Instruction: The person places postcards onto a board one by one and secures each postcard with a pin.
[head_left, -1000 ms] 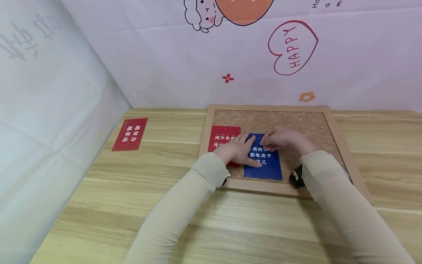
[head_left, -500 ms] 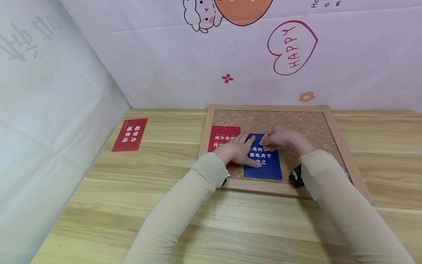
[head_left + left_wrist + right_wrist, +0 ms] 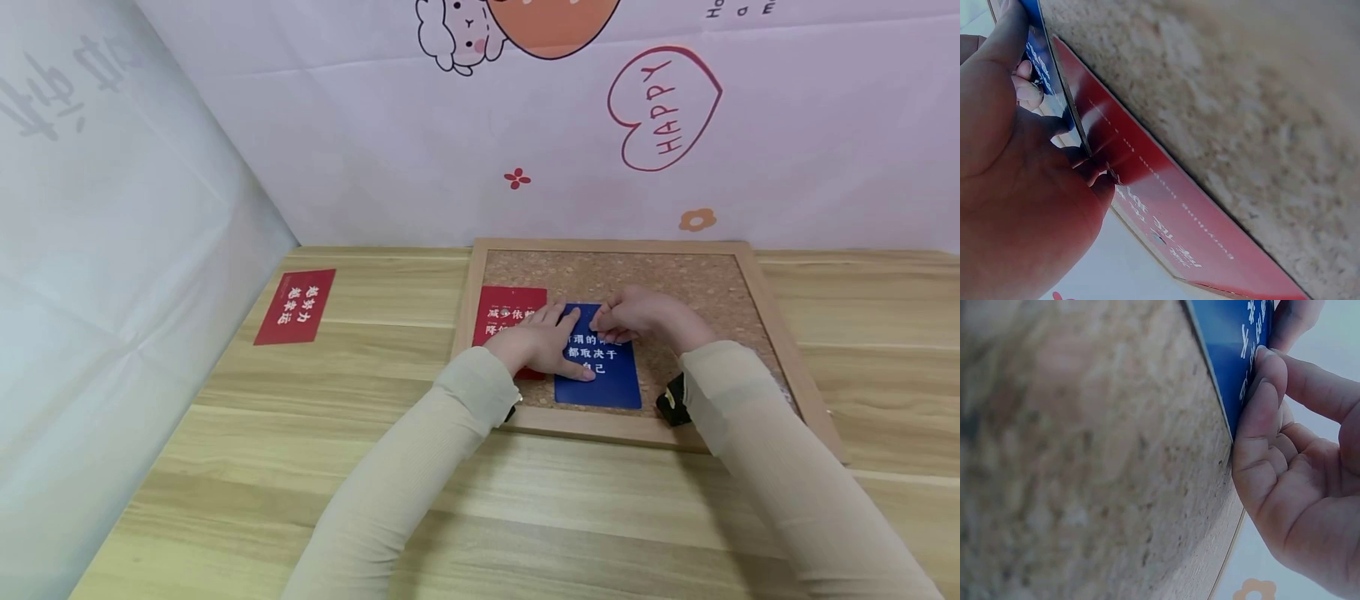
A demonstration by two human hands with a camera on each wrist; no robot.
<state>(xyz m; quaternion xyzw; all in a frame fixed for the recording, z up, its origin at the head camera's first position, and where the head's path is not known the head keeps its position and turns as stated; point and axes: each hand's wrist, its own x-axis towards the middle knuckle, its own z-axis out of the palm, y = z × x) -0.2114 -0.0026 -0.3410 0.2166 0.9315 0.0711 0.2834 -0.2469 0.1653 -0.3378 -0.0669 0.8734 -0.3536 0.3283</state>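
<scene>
A blue card [image 3: 597, 387] with white writing lies on the cork board [image 3: 675, 271]. My left hand [image 3: 536, 343] rests with fingers spread on the blue card and over part of the red card [image 3: 513, 298] beside it. A small round tack [image 3: 1159, 239] shows in the red card. Near the blue card's upper right, my right hand [image 3: 637, 317] has curled fingers, thumb and forefinger pinched together against the card. They seem to hold a small pin, mostly hidden by the fingertips. In the right wrist view, those fingertips meet at the blue card's [image 3: 1219, 337] face.
Around the cork runs a pale wooden frame [image 3: 585, 422], lying on the wood-grain table [image 3: 540, 517]. Another red card [image 3: 295, 307] lies to the left on the table. Behind rises a white printed cloth [image 3: 375, 150], with a second white sheet [image 3: 112, 250] at the left.
</scene>
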